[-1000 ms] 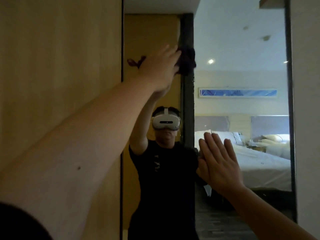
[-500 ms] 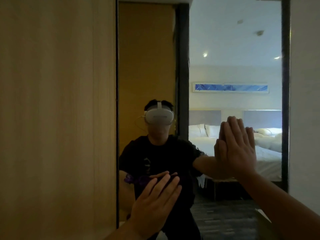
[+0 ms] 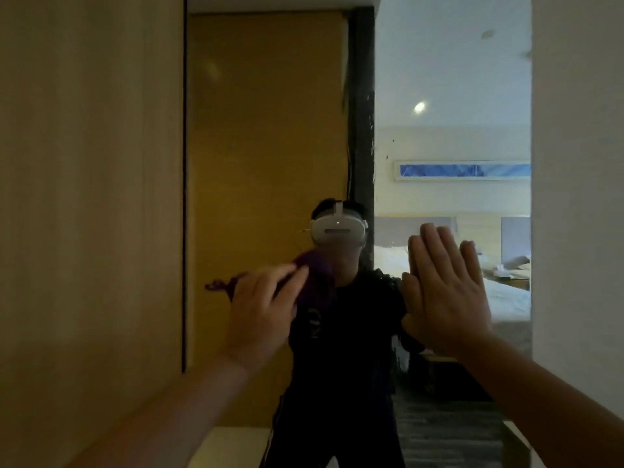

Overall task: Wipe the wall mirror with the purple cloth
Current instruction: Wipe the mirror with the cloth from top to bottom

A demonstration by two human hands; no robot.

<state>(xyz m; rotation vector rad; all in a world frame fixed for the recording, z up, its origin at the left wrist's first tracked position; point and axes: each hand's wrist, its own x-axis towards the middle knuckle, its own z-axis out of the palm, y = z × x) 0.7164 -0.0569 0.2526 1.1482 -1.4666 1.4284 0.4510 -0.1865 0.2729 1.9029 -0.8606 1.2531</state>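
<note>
The wall mirror fills the middle of the view, between a wooden panel and a white wall. My left hand presses the purple cloth against the glass at about mid-height, fingers stretched over it. Most of the cloth is hidden behind that hand; a purple bunch sticks out past the fingertips, and a dark end shows to the left. My right hand lies flat on the glass to the right, fingers straight and pointing up. The mirror reflects a person wearing a white headset.
A wooden wall panel borders the mirror on the left and a white wall on the right. Small specks and smears mark the glass above my right hand. The reflection shows a bedroom with beds.
My left hand swept the cloth from the top of the mirror down low, then back up to mid-height. My right hand stayed flat on the glass.
</note>
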